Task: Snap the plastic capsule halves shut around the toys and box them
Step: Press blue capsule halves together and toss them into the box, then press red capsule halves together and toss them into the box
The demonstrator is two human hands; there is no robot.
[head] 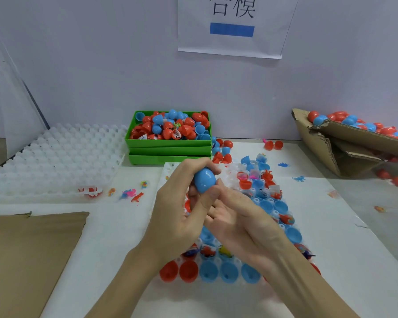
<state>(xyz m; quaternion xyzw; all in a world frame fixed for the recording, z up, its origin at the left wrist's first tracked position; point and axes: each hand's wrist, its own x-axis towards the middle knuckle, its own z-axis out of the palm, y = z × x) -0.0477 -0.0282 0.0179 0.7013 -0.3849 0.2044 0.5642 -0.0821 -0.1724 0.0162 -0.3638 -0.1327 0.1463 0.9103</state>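
Capsule: blue capsule (204,180), egg-shaped, was held at the centre of the frame, above the working tray.
Left hand: left hand (184,210) gripped the blue capsule, fingers curled over its far side, thumb lying along its near side.
Right hand: right hand (233,214) met the capsule from the lower right; palm turned up, fingers reaching under it and largely hidden, so whether they gripped could not be told.
Working tray: white moulded tray (237,284) lay on the desk beneath both hands, its cups holding red and blue capsule halves (208,270), several with small toys inside.
Green bins: stack of green bins (169,150) stood at upper centre, beyond the tray; the top one was heaped with red and blue halves.
Spare trays: empty white trays (53,159) were stacked at the left of the frame.
Box: torn cardboard box (345,138) sat tilted at the upper right, with red and blue capsules along its top edge.
Loose toys: small dinosaur figures (137,197) lay on the desk (345,226) left of the tray; two blue ones to its right.
Cardboard sheet: flat brown cardboard (30,253) covered the lower left.
Sign: paper sign (232,26) with a blue bar hung on the wall at top centre.
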